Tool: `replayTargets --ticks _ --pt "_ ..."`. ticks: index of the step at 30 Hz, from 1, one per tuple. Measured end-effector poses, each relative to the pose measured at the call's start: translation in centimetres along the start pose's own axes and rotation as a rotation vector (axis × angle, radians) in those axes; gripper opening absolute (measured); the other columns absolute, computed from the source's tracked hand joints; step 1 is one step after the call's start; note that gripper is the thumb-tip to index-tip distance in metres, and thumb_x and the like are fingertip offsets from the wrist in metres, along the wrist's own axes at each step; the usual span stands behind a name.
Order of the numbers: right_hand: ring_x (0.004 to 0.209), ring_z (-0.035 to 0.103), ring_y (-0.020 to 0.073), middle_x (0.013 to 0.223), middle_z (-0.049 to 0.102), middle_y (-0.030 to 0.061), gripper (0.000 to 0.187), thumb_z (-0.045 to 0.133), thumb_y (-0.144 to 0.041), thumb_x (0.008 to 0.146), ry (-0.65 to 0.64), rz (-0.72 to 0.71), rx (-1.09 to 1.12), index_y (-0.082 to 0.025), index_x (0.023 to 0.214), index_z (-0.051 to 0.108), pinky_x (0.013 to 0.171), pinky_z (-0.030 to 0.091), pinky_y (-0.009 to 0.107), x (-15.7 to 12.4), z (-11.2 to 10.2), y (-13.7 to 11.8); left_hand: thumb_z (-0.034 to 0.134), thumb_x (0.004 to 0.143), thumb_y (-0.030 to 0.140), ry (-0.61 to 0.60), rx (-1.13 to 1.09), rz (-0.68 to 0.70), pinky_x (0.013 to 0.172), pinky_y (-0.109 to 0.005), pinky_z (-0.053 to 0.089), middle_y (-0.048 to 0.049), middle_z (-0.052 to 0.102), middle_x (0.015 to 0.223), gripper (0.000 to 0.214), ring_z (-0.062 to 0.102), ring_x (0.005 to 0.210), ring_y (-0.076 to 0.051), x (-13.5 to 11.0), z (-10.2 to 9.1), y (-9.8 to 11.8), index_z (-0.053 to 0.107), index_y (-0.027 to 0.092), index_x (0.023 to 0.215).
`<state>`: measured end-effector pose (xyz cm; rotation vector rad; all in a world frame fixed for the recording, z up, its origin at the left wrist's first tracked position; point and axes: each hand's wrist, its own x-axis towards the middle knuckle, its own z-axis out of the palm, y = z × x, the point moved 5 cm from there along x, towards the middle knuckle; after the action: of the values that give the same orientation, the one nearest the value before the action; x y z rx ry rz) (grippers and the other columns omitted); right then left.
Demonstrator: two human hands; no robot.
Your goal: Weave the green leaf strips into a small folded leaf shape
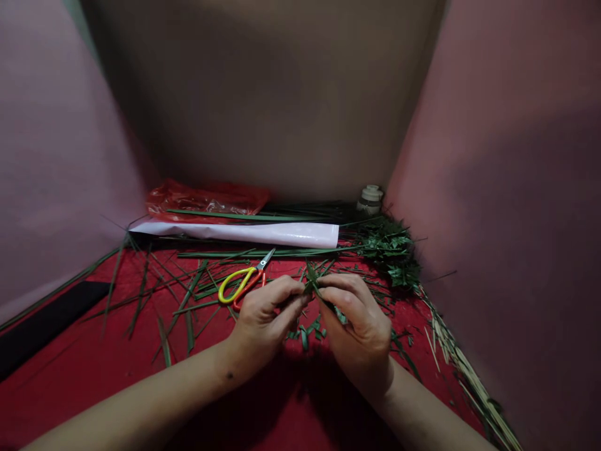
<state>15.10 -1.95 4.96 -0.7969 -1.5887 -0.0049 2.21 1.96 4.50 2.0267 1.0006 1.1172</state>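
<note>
both hands, left hand (pixel 265 313) and right hand (pixel 354 319), pinch a green leaf strip (pixel 313 283) at frame centre, raised off the red worktop (pixel 94 369) for folding; scissors (pixel 244 282) lie just beside.

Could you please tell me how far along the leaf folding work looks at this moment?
Done: a pile of finished green pieces lies at the right, and trimmings litter the red cloth. In hand: left hand and right hand pinch one leaf strip. Left: long uncut leaves beside the scissors.
</note>
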Motion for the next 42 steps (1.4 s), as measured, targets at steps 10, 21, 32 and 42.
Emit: replayTargets --ticks 10,21,32,42 --pt "0.085 0.055 0.0159 0.089 0.058 0.0062 0.026 0.053 0.001 0.075 -0.007 -0.125 -0.137 -0.020 0.089 0.059 0.072 0.052 0.033 0.5 -0.3 -1.3 0.049 0.080 0.008 0.050 0.210 0.356 0.058 -0.019 0.039 0.0002 0.051 0.066 0.011 0.047 0.061 -0.009 -0.3 -0.6 1.4 0.053 0.018 0.080" --pt "0.089 0.055 0.0164 0.093 0.058 0.0074 0.029 0.052 0.001 0.074 0.005 -0.195 -0.157 -0.020 0.094 0.055 0.075 0.052 0.034 0.4 -0.3 -1.8 0.051 0.079 0.010 0.059 0.007 0.284 0.057 -0.021 0.041 0.0000 0.051 0.066 0.011 0.049 0.060 -0.010 -0.5 -0.8 0.9 0.058 0.019 0.080" --pt "0.090 0.054 0.0173 0.095 0.057 0.0087 0.043 0.047 0.007 0.071 -0.014 -0.136 -0.080 -0.020 0.103 0.053 0.074 0.051 0.036 0.0 -0.2 -1.5 0.052 0.076 0.003 0.063 0.090 0.364 0.063 -0.021 0.042 -0.0018 0.056 0.076 0.025 0.053 0.069 -0.011 -0.7 -1.0 0.7 0.058 0.022 0.091" --pt "0.081 0.058 0.0149 0.084 0.060 0.0066 0.020 0.050 -0.003 0.077 -0.010 -0.114 -0.185 -0.020 0.089 0.055 0.068 0.054 0.027 0.7 -0.1 -1.9 0.046 0.083 0.014 0.008 0.047 0.142 0.051 -0.017 0.038 0.0027 0.046 0.062 0.014 0.045 0.051 -0.006 -0.4 -0.7 1.5 0.053 0.017 0.072"
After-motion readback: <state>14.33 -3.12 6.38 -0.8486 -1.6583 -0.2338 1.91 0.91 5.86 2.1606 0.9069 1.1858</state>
